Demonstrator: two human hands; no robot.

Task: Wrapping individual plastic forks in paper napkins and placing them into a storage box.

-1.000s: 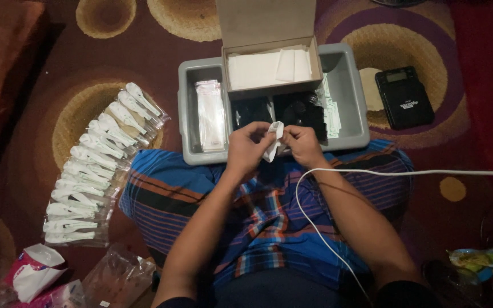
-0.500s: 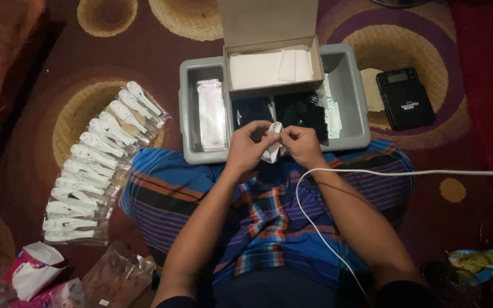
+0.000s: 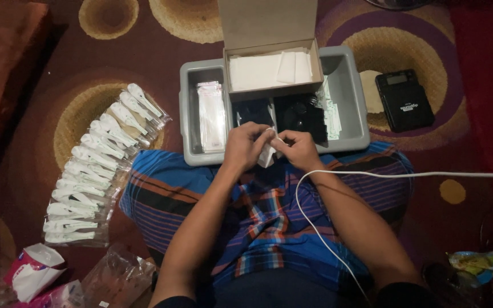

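left hand (image 3: 246,145) and right hand (image 3: 298,149) closed tighter around white packet (image 3: 266,153); nothing else moved

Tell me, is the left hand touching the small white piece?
Touching: the head view shows the left hand fingers pinching the small white piece.

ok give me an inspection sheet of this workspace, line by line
surface: patterned carpet, dark red with tan rings; the person sits on it in a striped cloth.
job's things: small white packet held over the lap; grey tray ahead with clear sachets and dark items; open cardboard box of white sheets resting across it.
clutter: row of bagged white pieces at left; crumpled wrappers lower left; black device at right; colourful packet lower right.
grippers: left hand and right hand both pinch the packet with their fingers.
cables: white cable crosses the right forearm and loops down.
surroundings: dim room; red fabric at right edge.
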